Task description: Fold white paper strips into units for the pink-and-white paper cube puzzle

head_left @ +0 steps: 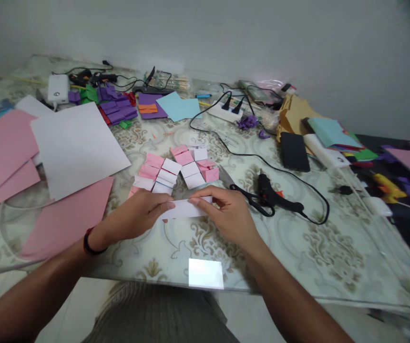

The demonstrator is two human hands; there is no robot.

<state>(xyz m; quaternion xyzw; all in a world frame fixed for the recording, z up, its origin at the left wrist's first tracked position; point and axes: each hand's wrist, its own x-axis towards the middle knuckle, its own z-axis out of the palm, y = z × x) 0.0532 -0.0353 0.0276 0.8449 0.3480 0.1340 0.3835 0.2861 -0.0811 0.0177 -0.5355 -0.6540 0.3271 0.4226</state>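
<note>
Between my two hands is a white paper strip [183, 209], held level just above the table. My left hand [138, 214] pinches its left end, thumb on top. With thumb and fingers, my right hand [226, 212] grips the right part of the same strip. Just beyond them lie folded pink and white paper pieces [190, 169] in two clusters, the left one [157, 171] partly behind my left hand. Black-handled scissors [251, 195] lie to the right of my right hand, beside a black glue gun [276, 195] with its cord.
White sheets [79, 147] and pink sheets [69, 224] cover the left side. Purple folded papers [119, 109], light blue sheets [179, 107] and a power strip [226, 112] are at the back. A black phone-like slab [295, 151] lies right. A cord crosses the table [333, 252].
</note>
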